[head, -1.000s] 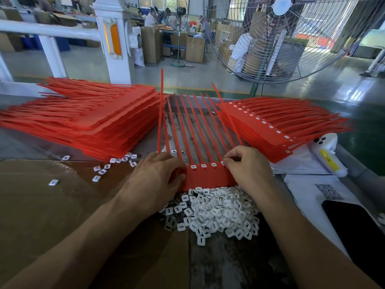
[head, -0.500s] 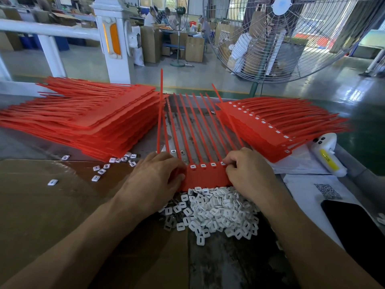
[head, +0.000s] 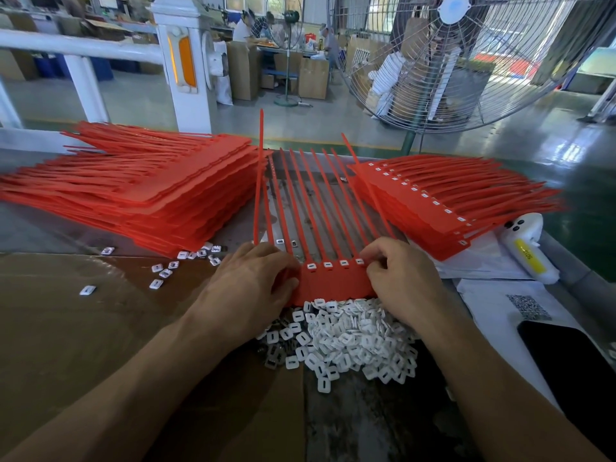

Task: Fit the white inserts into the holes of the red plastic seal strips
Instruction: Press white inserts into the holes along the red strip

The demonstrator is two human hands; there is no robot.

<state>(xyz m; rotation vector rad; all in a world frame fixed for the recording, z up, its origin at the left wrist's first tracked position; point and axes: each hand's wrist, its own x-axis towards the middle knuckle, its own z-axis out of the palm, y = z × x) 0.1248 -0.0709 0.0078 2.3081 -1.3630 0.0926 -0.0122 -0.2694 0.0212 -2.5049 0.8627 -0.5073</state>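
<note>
A red seal strip sheet (head: 335,281) lies flat in front of me, its thin tails fanning away. Several white inserts sit in its holes along the top edge (head: 327,264). My left hand (head: 248,288) grips the sheet's left end, fingers curled over the edge. My right hand (head: 405,278) has its fingers curled down at the sheet's right end, pressing at the holes there; whatever is under the fingertips is hidden. A heap of loose white inserts (head: 350,338) lies just below the sheet, between my wrists.
A tall stack of red sheets (head: 140,195) lies at the left; a second stack with inserts fitted (head: 443,201) lies at the right. Stray inserts (head: 163,271) dot the brown cardboard. A white handheld device (head: 528,248), papers and a black phone (head: 573,368) lie right.
My right hand has shifted slightly left and down along the sheet's right end. The left hand and the sheet have stayed in place.
</note>
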